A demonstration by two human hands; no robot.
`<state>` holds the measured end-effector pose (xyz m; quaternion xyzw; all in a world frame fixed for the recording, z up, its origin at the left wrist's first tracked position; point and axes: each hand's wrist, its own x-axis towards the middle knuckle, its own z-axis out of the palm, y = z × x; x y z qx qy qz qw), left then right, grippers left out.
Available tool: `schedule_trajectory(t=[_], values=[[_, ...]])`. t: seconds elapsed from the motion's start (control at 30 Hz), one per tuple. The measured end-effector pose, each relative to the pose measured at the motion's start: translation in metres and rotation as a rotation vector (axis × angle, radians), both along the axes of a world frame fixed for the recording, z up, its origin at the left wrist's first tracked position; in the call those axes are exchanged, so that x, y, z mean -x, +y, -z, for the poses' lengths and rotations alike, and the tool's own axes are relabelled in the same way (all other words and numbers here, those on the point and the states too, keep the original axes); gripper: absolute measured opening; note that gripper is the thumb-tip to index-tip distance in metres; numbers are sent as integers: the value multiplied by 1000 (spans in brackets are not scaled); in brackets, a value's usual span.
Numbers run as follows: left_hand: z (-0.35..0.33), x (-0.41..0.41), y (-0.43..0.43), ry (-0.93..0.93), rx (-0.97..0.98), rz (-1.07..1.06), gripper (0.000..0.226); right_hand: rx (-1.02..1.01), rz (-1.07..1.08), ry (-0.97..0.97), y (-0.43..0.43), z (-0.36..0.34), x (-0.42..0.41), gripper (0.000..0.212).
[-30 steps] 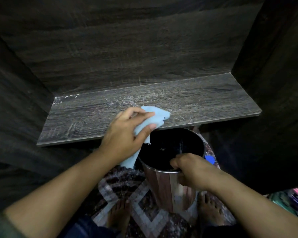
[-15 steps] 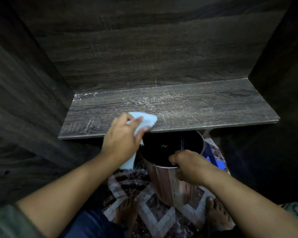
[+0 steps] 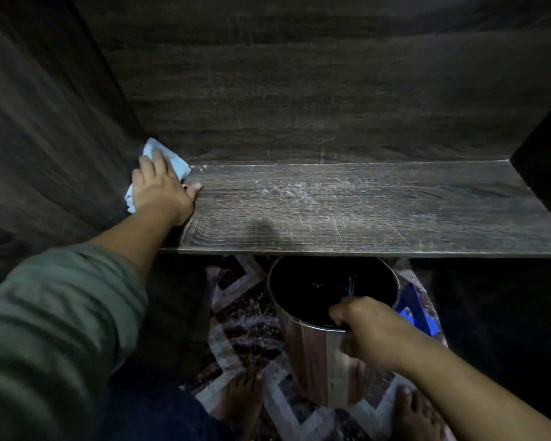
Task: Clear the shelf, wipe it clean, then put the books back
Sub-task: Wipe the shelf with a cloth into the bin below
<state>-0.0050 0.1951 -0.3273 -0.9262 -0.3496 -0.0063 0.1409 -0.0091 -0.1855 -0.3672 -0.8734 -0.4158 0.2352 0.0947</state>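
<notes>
While the left grip (image 3: 163, 192) lies in the back left corner of the shelf (image 3: 347, 218), its fingers (image 3: 158, 170) are stretched flat, not curled, and they press a pale blue cloth (image 3: 176, 163) down onto the board. The cloth lies under the palm. It shows beyond the fingertips, where it touches the back panel, and again at the outer edge of the grip, against the side wall. The thumb rests bare on the wood just right of the cloth. White dust (image 3: 299, 190) speckles the middle of the shelf. Below the front edge, the right grip (image 3: 366, 332) is clenched over the near rim of a metal bin (image 3: 306, 354). The bin stands on a patterned rug (image 3: 245, 323) between two bare feet (image 3: 240, 399). A green sleeve (image 3: 54, 313) covers the left upper arm.
</notes>
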Motion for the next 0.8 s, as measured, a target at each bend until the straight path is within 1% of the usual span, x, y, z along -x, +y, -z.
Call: schedule_trajectory(t=[0.07, 0.13, 0.23, 0.3, 0.37, 0.43, 0.53, 0.63, 0.73, 0.8], values=[[0, -4, -3, 26, 52, -12, 92, 1, -16, 6, 0, -2, 1, 22], [0, -8, -9, -10, 114, -39, 95, 1, -23, 9, 1, -4, 2, 23], [0, -15, -13, -157, 269, -109, 95, 14, -12, 28, 1, -5, 0, 32], [2, -18, -9, -284, 348, -147, 89, 15, 0, 47, -1, -7, 0, 37], [6, -20, -7, -357, 336, -131, 83, 12, 12, 65, -3, -9, 1, 37], [7, -23, -6, -383, 303, -140, 80, 21, 22, 81, -6, -9, 3, 35], [3, -31, -4, -443, 359, -204, 75, 14, 21, 93, -9, -6, 2, 36], [1, -37, -18, -495, 483, -140, 74, 8, 21, 102, -12, -6, 0, 30], [6, -43, -73, -568, 609, 8, 50, 4, 26, 98, -12, -9, -1, 24], [11, -44, -107, -614, 618, 143, 44, 14, 15, 107, -9, -11, 1, 22]])
